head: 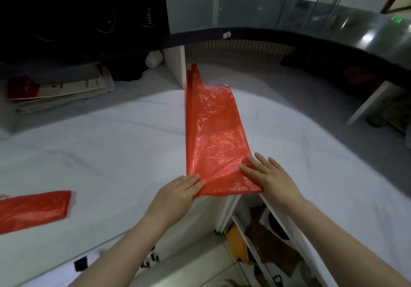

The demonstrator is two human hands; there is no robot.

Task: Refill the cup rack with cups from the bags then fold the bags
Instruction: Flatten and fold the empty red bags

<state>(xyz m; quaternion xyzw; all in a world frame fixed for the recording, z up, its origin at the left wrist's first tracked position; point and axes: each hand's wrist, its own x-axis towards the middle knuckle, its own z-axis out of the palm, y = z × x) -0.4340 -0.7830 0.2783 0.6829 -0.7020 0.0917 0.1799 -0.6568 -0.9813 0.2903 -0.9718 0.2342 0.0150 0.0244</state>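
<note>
Red plastic bag (213,135): translucent, crinkled, folded lengthwise into a long strip. It lies flat on the white counter (111,142), handles at the far end, near end at the counter edge. Right hand (271,180) lies flat on the near-right corner, fingers straight, pressing. Left hand (178,193) has straight fingers touching the near-left corner, thumb hidden. Count: 2 red bags, the second bag (33,209) folded at far left. 1 white cup (153,58) lies on its side at the back.

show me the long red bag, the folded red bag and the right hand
long red bag (213,135), head view, middle of its flattened body
folded red bag (33,209), head view, centre of its top face
right hand (273,175), head view, back of the hand
</note>
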